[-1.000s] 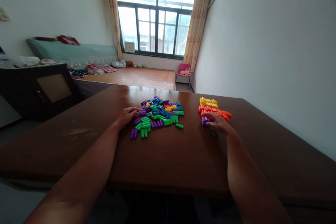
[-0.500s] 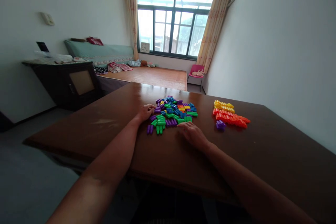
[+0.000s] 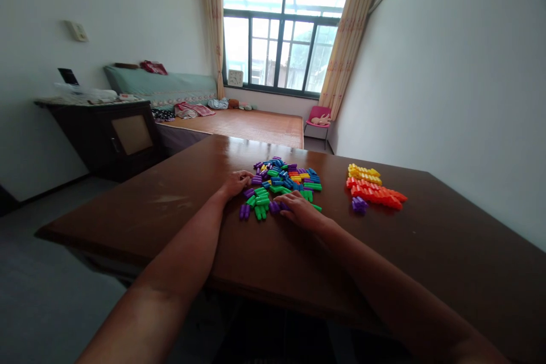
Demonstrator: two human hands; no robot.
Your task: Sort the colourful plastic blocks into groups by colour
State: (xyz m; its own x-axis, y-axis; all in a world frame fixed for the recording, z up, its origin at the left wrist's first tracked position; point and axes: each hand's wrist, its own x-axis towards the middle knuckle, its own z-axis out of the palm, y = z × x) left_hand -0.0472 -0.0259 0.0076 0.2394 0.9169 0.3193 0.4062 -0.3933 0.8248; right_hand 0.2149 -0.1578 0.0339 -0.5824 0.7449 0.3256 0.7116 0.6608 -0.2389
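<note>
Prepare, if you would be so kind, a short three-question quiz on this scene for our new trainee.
1. True or false: the right hand is at some purple pieces on the near side of the mixed pile.

2. In the separate group on the right, which colour lies farthest back?
A) orange
B) yellow
C) purple

3. Fill in: the left hand is at the ___ side of the mixed pile.

Key: 1. True. 2. B, the yellow pieces. 3. Left.
</note>
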